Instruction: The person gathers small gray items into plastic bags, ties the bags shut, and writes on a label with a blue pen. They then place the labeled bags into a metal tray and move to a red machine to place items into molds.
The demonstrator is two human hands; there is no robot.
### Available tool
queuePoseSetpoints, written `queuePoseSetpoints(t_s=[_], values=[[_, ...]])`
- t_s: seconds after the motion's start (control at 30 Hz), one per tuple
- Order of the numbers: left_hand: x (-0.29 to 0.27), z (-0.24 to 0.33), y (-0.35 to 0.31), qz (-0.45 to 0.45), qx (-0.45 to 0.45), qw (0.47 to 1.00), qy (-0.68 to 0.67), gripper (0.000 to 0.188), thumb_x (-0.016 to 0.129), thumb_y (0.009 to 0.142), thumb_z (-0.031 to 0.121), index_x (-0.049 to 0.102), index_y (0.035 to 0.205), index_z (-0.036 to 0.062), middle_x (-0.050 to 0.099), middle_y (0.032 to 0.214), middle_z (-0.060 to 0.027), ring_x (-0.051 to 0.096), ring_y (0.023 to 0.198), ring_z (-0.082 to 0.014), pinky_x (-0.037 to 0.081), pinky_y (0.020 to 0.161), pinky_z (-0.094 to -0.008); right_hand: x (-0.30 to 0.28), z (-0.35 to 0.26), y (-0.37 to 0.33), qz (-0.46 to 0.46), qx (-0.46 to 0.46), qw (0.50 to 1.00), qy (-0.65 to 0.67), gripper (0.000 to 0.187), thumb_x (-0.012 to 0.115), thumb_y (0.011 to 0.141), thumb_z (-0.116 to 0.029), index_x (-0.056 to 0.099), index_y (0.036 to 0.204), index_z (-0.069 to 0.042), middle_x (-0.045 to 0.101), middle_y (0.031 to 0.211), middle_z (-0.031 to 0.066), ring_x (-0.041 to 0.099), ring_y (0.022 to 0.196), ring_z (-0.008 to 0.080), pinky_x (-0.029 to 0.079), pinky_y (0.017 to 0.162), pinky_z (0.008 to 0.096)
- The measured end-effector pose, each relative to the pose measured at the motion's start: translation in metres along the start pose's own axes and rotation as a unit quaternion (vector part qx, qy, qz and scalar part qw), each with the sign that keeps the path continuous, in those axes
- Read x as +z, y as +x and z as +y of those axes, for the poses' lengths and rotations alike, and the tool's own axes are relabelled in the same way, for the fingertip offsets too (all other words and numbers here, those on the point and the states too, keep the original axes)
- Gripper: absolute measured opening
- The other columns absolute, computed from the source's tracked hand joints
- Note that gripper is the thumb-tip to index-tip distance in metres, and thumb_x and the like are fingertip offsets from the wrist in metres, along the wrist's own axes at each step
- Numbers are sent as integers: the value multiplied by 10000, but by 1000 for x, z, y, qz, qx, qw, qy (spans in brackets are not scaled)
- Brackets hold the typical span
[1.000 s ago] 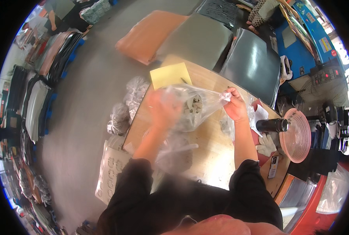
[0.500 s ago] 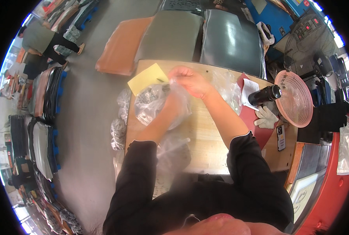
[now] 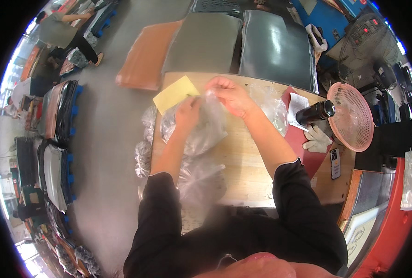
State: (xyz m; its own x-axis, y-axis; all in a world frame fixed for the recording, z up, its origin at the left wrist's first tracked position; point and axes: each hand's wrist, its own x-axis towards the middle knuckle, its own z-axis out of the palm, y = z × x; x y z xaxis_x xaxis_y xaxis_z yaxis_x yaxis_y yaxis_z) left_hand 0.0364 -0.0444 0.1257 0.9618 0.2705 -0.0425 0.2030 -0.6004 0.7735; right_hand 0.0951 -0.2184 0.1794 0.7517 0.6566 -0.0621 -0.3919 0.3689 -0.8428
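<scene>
I see the right hand (image 3: 232,98) pinching a clear plastic bag (image 3: 210,129) over the wooden table (image 3: 250,162); I cannot tell whether the left hand (image 3: 187,113), alongside, grips it; yellow paper (image 3: 173,95) lies just beyond; another bag (image 3: 199,181) sits nearer the body; rightward, a black bottle (image 3: 313,113), pale glove (image 3: 315,140), pink basket (image 3: 366,113).

The table (image 3: 247,173) is brightly lit, with a pale sheen toward its near edge. Beyond the table, a dark sheet (image 3: 280,53) carries soft white glare; on it, the clear bag (image 3: 209,134) shows small glints. Far left and right of the table, light burns out to white with blue fringes. Nearest the table's near edge, the black shirt (image 3: 261,236) is dim and softly blurred. Straight lines well away from the table bend toward a black rim.
</scene>
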Motion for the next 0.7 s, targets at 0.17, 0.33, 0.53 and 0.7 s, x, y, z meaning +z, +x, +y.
queuePoseSetpoints(t_s=[0.17, 0.33, 0.53, 0.7], values=[[-23, 9, 3, -79, -36, 995, 42, 373, 633, 861, 289, 646, 1094, -3, 678, 986, -183, 641, 942, -316, 487, 833, -399, 8, 1, 3, 2, 5, 1000, -16, 152, 557, 898, -56, 604, 1042, -46, 583, 995, 8, 529, 947, 117, 436, 859, 281], [-1, -13, -4, -26, 62, 947, 313, 463, 595, 877, 287, 546, 1264, 37, 573, 1231, -175, 577, 1100, -327, 474, 879, -436, 11, 0, 4, 22, -1, 1000, -5, 152, 564, 883, -36, 625, 1022, -54, 587, 980, 9, 546, 927, 120, 451, 835, 277], [81, -63, -9, -75, 186, 956, 213, 382, 529, 896, 268, 557, 1226, 77, 569, 1268, -114, 454, 1276, -251, 266, 1072, -538, 8, 6, 3, -10, -12, 1000, -10, 141, 581, 877, -33, 636, 1006, -52, 602, 970, 10, 562, 913, 119, 467, 808, 276], [71, -57, -17, -104, 303, 833, 450, 333, 545, 888, 242, 595, 1188, 104, 578, 1277, -79, 432, 1304, -214, 192, 1098, -624, 9, 11, -4, 32, -4, 999, -8, 129, 571, 907, -20, 605, 1020, -74, 597, 947, -10, 555, 887, 92, 443, 790, 243]])
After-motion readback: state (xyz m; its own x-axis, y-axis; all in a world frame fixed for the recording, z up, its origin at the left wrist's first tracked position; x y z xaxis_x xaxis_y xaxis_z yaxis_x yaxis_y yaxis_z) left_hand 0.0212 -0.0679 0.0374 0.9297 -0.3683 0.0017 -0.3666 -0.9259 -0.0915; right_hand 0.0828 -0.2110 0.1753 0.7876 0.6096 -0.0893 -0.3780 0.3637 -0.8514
